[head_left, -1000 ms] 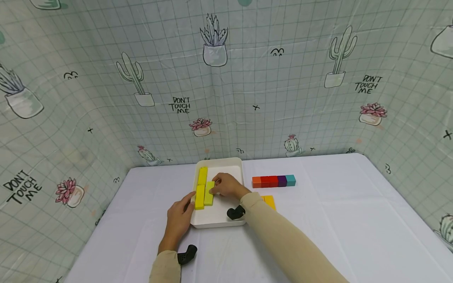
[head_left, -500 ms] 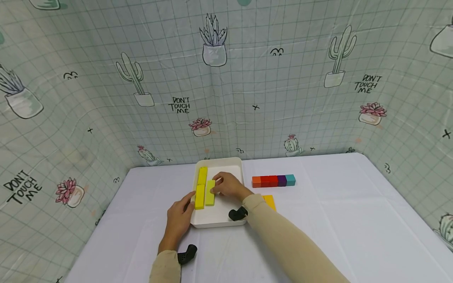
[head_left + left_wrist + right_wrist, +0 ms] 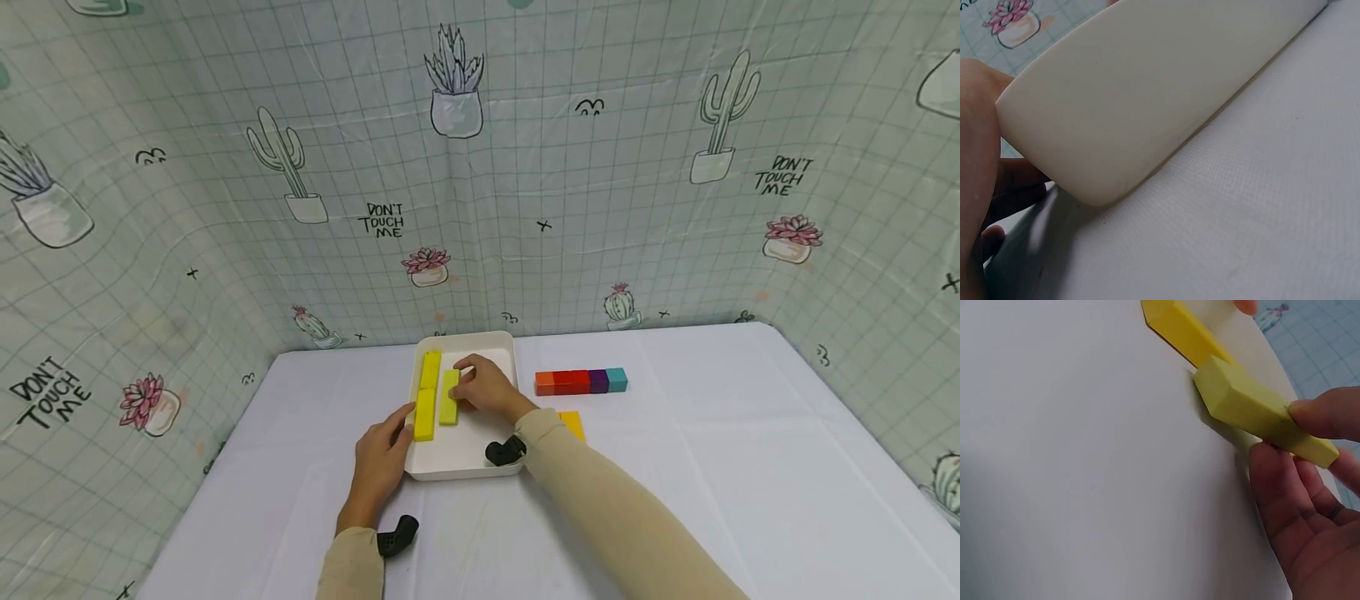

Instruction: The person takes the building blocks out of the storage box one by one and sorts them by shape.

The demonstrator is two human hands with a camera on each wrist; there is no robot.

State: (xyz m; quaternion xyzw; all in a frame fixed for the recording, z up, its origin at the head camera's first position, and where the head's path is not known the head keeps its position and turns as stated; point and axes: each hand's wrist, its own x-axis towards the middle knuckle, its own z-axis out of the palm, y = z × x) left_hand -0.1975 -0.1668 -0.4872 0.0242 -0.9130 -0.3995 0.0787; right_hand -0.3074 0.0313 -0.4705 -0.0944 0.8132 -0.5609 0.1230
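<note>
My right hand (image 3: 489, 390) pinches a pale yellow-green rectangular block (image 3: 448, 398) between thumb and fingers, over the white tray (image 3: 465, 462). In the right wrist view that block (image 3: 1254, 406) is tilted, with a shadow on the tray floor beneath it. Two brighter yellow blocks, a near one (image 3: 424, 415) and a far one (image 3: 430, 369), lie end to end along the tray's left wall. My left hand (image 3: 380, 460) grips the tray's left side near the front, fingertips at the rim. In the left wrist view the tray's outer wall (image 3: 1122, 106) hides part of this hand.
Right of the tray lies a row of coloured blocks: orange, red (image 3: 572, 382), purple (image 3: 597, 381) and teal (image 3: 617, 380). An orange-yellow block (image 3: 572, 425) shows partly behind the right sleeve. A patterned cloth (image 3: 480, 183) hangs around the white-covered table (image 3: 712, 442).
My right hand has moved the yellow-green block a little right and farther back, widening its gap from the yellow blocks. The left hand has stayed at the tray's side.
</note>
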